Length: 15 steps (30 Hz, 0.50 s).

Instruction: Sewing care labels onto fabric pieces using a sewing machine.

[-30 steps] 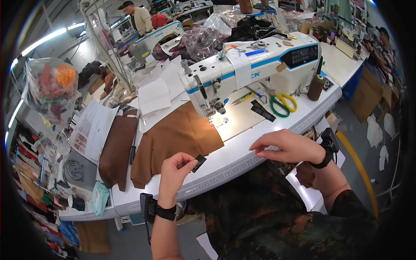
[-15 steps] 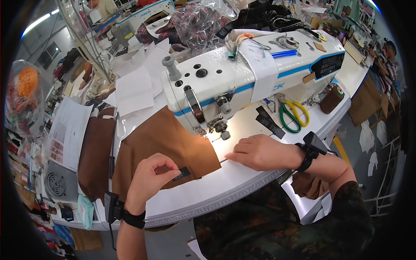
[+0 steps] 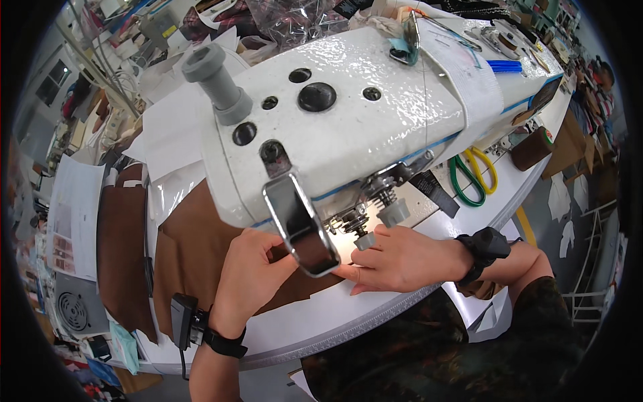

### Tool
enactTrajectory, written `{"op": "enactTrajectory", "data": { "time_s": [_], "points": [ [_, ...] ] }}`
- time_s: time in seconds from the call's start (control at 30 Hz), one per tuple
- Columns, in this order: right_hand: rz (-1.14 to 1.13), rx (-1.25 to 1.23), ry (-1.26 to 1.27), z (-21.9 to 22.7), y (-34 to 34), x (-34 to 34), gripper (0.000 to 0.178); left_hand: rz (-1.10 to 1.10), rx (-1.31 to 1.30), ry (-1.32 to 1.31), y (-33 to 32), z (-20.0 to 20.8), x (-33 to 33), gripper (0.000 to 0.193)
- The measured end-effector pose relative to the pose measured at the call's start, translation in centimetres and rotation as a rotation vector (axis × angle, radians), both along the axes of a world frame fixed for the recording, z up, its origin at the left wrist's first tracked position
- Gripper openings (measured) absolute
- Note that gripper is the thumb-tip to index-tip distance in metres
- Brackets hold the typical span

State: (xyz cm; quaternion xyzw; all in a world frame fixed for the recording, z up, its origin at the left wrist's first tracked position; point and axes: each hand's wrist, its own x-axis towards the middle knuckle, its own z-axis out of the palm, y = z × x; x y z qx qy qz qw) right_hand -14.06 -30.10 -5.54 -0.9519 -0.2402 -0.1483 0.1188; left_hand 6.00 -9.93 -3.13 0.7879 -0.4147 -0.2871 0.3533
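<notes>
A white sewing machine head (image 3: 355,87) fills the middle, its shiny metal thread-lever guard (image 3: 301,224) hanging in front of my fingertips. Brown fabric (image 3: 194,248) lies flat under it and runs off to the left. On that fabric rests my left hand (image 3: 258,278), thumb and finger pinched together; what they grip is hidden behind the guard. From the right comes my right hand (image 3: 405,258), beside the needle area, its index finger stretched toward the left fingertips and its thumb slightly apart below. The black label seen earlier does not show now.
Green-and-yellow-handled scissors (image 3: 472,177), a black printed strip (image 3: 435,193) and a brown thread cone (image 3: 532,149) sit right of the machine. A measuring tape (image 3: 375,321) runs along the table's front edge. Folded dark brown fabric (image 3: 122,251) and papers (image 3: 74,214) lie at left.
My view has come closer to the machine. My left hand has moved right and forward, toward the needle area, near the right fingertips. The right index finger is now stretched out.
</notes>
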Motion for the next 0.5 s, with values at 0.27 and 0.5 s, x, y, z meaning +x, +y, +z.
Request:
{"op": "enactTrajectory", "data": {
  "time_s": [0.27,0.5],
  "points": [
    [-0.019,0.019,-0.056,-0.2,0.1,0.0,0.051,-0.018,-0.008,0.08,-0.4,0.1,-0.4,0.02],
    [-0.03,0.037,-0.061,-0.7,0.0,0.0,0.05,0.119,0.135,0.231,-2.0,0.8,-0.7,0.02]
  ]
}}
